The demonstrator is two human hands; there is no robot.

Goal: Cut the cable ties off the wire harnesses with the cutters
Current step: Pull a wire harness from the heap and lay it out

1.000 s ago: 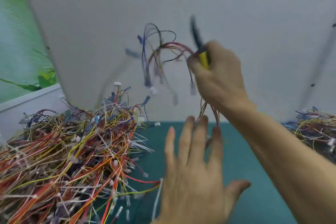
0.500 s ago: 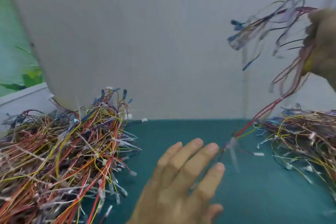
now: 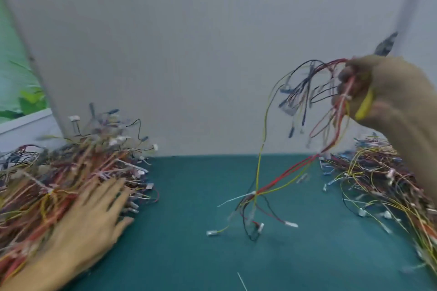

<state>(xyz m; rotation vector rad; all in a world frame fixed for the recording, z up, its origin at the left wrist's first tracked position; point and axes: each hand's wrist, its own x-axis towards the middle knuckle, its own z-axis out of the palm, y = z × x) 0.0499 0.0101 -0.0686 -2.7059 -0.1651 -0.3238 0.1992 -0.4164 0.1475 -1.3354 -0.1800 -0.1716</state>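
Resting flat on left harness pile (image 3: 59, 172), left hand (image 3: 87, 227) fingers straight, gripping nothing; should pinch one tied bundle only. Farther right, raised right hand (image 3: 392, 92) clutches harness (image 3: 305, 82) plus yellow-handled cutters (image 3: 365, 104), tail dangling to mat (image 3: 189, 243); drop it on right pile (image 3: 378, 177) first.

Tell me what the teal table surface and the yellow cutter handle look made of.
Teal table surface: probably a rubber or vinyl mat, matte, with no glare. Yellow cutter handle: likely a plastic or rubber sleeve, smooth and evenly coloured; blur leaves it open.
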